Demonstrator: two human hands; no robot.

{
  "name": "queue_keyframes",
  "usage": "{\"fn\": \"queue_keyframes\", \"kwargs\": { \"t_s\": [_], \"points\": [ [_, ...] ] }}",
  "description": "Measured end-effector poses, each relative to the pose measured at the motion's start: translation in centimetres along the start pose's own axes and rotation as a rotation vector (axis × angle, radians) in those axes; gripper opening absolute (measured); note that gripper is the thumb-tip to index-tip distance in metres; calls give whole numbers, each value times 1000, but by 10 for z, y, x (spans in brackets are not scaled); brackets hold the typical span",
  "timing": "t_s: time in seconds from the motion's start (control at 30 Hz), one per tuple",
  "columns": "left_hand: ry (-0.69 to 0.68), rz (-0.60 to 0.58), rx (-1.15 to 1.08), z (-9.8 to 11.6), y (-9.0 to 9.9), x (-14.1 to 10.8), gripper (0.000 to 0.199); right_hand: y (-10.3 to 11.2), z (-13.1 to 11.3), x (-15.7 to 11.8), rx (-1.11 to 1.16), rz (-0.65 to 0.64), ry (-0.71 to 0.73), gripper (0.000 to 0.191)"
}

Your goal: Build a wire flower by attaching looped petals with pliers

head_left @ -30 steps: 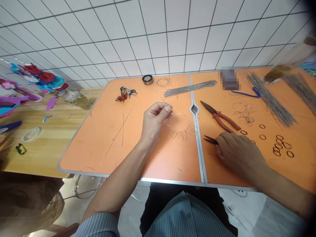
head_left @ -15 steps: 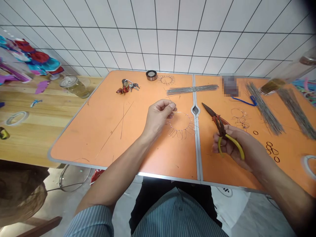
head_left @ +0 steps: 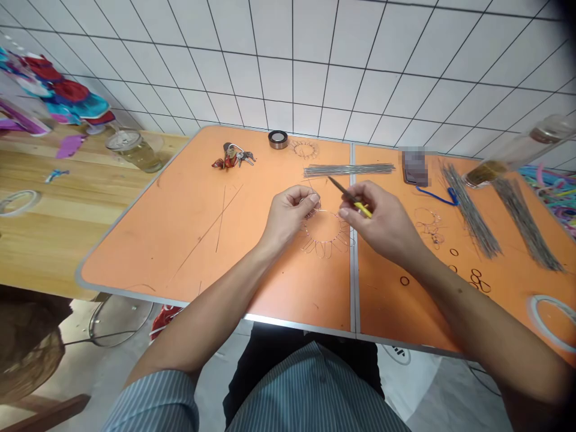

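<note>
My left hand [head_left: 290,216] is pinched on the upper left edge of a wire ring [head_left: 322,241], a thin circle with loops fanning outward. To the right of it, my right hand [head_left: 382,222] is closed around pliers [head_left: 363,209]; a yellow handle shows between the fingers, and a dark pointed end reaches up and left. The right fingertips are close to the ring's upper right edge; whether they touch it I cannot tell. Straight wires [head_left: 348,170] lie in a bundle behind both hands. Red-handled pliers are not visible now.
Keys [head_left: 234,157], a tape roll [head_left: 278,140] and a smaller wire ring [head_left: 305,149] lie at the back. Rightward are a phone [head_left: 414,168], wire bundles [head_left: 472,213], a glass jar [head_left: 508,150] and dark small rings [head_left: 479,280]. A cup [head_left: 135,151] stands left.
My right hand has moved left and up with the pliers, from the right table half to beside the wire ring. My left hand keeps its pinch. Small dark rings once hidden by the right hand now show.
</note>
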State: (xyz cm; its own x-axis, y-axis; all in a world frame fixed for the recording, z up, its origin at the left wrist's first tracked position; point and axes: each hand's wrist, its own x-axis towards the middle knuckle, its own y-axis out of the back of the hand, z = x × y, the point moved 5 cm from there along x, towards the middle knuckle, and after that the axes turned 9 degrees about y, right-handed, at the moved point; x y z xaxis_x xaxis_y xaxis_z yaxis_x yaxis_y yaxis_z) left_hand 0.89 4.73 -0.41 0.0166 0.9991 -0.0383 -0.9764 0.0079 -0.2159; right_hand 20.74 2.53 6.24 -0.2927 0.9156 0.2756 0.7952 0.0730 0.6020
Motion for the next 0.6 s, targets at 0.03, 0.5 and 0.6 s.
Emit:
{"fn": "queue_keyframes", "kwargs": {
  "t_s": [0.03,0.5,0.6],
  "points": [
    [-1,2,-2,0,0,1,23,-7,2,7,-20,-23,11,17],
    [19,1,-3,-4,3,6,24,-25,11,24,-160,-109,64,8],
    [18,2,16,-5,3,6,25,-27,14,23,-170,-112,63,8]
  ]
}}
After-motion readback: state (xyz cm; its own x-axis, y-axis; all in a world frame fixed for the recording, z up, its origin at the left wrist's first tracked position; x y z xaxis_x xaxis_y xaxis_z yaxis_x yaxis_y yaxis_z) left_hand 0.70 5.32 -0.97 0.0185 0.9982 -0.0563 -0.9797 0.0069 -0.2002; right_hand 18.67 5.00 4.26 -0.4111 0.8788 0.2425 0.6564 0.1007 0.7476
